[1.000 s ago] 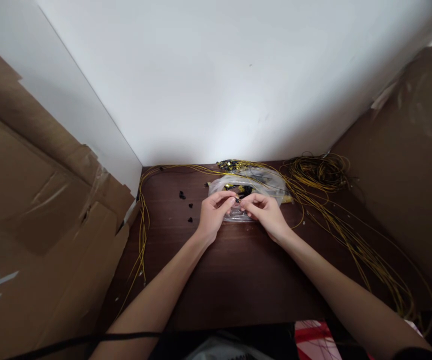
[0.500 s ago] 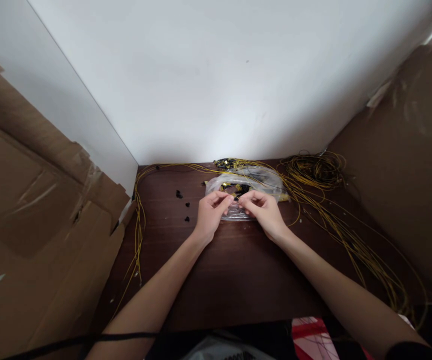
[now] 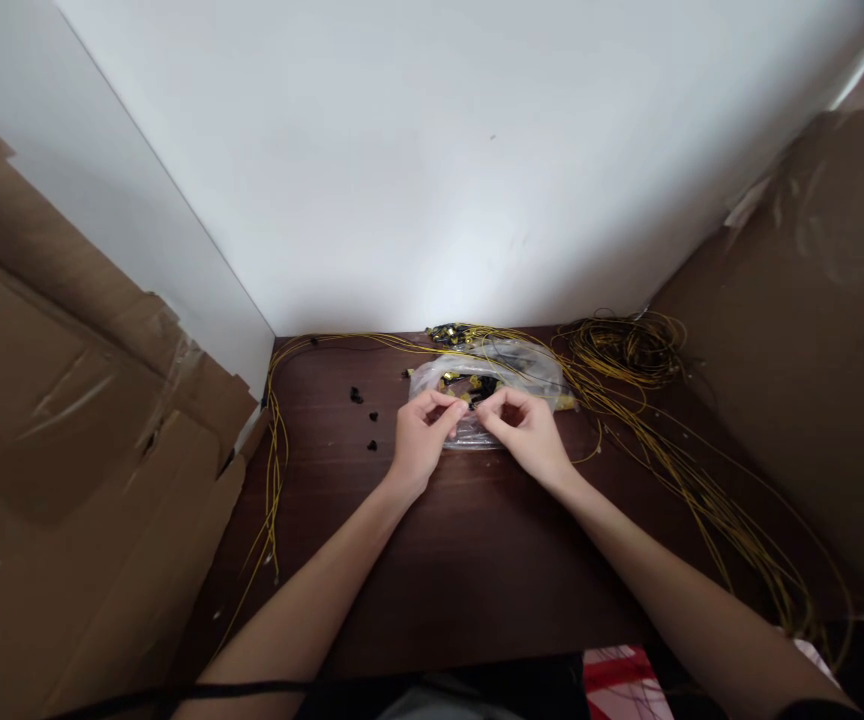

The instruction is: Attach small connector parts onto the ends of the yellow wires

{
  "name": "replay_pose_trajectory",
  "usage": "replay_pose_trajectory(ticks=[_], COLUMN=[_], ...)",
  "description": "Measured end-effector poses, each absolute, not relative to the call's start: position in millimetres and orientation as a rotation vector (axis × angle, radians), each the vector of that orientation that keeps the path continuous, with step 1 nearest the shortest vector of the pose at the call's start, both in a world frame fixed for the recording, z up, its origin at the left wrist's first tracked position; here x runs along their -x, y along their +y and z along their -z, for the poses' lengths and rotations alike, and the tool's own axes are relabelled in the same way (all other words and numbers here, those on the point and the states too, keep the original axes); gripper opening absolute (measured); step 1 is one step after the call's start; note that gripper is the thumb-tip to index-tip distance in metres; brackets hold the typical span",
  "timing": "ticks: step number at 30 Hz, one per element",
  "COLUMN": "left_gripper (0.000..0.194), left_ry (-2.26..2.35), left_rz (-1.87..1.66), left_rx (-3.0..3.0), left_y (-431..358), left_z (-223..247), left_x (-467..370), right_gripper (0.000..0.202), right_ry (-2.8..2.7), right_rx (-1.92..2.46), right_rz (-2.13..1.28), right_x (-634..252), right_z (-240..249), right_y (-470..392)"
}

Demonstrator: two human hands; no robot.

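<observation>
My left hand [image 3: 426,432] and my right hand [image 3: 520,428] face each other with thumbs and forefingers pinched, fingertips almost touching. Whatever sits between the fingertips is too small to make out. Both hands are above the near edge of a clear plastic bag [image 3: 428,372], which holds small black and yellow parts [image 3: 486,386]. Several small black pieces [image 3: 357,395] lie on the dark brown table [image 3: 432,560] to the left of my left hand.
Long yellow wires [image 3: 664,465] run along the right side, with a coiled bundle [image 3: 623,348] at the back right. More wires [image 3: 276,470] hang along the left edge. Cardboard panels [image 3: 87,420] flank both sides, and a white wall [image 3: 417,180] stands behind.
The hands stay at nearly the same place, still pinched, with the right fingers bent slightly more. The whole view has shifted a little as the head moved.
</observation>
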State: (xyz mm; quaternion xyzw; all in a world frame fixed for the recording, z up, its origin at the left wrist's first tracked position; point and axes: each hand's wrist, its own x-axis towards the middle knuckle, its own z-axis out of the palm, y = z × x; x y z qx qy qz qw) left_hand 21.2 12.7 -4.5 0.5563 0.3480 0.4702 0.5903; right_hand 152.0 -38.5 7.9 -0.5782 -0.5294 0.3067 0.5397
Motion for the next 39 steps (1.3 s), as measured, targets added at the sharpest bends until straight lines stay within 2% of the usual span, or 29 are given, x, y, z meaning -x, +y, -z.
replay_pose_trajectory(ticks=[18, 39], left_gripper=[0.01, 0.008], left_ry=[0.772, 0.801], left_rz=[-1.133, -1.185], left_rx=[-1.364, -1.8], left_y=[11.0, 8.4], left_z=[8.8, 10.3], left_x=[-23.4, -20.4], right_gripper=[0.008, 0.013], right_ry=[-1.331, -1.346], right_rx=[1.465, 1.632], right_rz=[-0.663, -0.646], right_x=[-152.2, -156.5], right_z=[-8.9, -8.9], right_y=[-39.1, -39.9])
